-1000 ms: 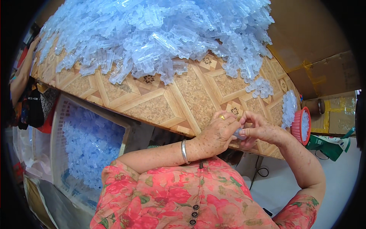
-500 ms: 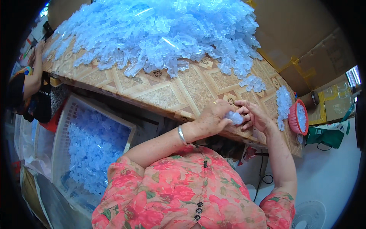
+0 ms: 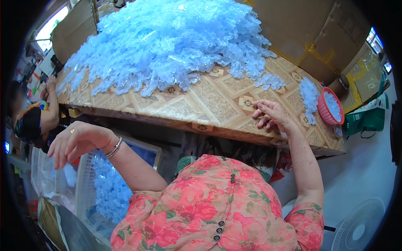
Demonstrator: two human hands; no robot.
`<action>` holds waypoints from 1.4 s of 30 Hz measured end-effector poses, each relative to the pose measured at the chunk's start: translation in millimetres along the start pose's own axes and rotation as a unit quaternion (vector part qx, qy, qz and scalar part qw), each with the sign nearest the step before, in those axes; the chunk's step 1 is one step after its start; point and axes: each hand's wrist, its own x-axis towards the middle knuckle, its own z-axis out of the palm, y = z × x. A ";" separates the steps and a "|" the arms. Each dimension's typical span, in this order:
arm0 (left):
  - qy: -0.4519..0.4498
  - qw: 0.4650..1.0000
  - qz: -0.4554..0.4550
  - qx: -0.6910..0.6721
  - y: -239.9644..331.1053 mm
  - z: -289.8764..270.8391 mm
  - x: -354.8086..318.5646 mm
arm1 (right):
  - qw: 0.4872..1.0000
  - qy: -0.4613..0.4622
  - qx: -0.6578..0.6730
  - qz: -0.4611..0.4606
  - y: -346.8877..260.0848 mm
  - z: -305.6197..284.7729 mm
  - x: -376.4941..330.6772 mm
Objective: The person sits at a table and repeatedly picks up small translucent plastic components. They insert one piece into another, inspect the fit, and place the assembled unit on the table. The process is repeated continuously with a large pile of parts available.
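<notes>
My left hand [image 3: 81, 142] hangs off the table's left front, above the white plastic crate [image 3: 86, 184] and a translucent white bag [image 3: 46, 175]. Its fingers stretch downward, open, with no piece between them. Just below the fingertips is a pale bluish shape [image 3: 69, 175], too blurred to name. Over the table's front edge, my right hand [image 3: 272, 116] has loosely bent fingers spread apart, and nothing shows in them. A big heap of clear bluish plastic pieces [image 3: 176, 46] covers the back of the table [image 3: 209, 98]. Similar pieces [image 3: 111, 180] fill much of the crate.
At the table's right stand a red plastic basket [image 3: 322, 106] of pieces and a small loose pile [image 3: 309, 98]. Cardboard [image 3: 301, 29] walls the back right. A green bag [image 3: 368, 117] and a white fan [image 3: 358, 226] are at right. Another person's arm [image 3: 52, 104] rests at the far left.
My left hand has left my right hand and swung left past the crate. The clear plastic piece both hands held is out of my right hand, which has opened.
</notes>
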 end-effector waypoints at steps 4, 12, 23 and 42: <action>0.132 0.970 -0.191 0.075 -35.5 -54.0 -18.7 | 1.000 0.000 -0.001 -0.019 3.4 0.5 -0.1; -0.081 0.246 -0.623 0.738 -187.6 -217.7 -118.3 | 1.000 0.016 0.009 -0.026 7.9 4.0 -6.3; -0.128 0.152 -0.569 0.798 -207.6 -232.8 -149.3 | 0.997 0.016 0.005 -0.073 12.5 5.8 -8.4; 0.394 0.640 -0.638 0.165 -200.5 -117.4 -169.1 | 0.979 0.093 0.051 -0.172 35.7 7.3 -7.4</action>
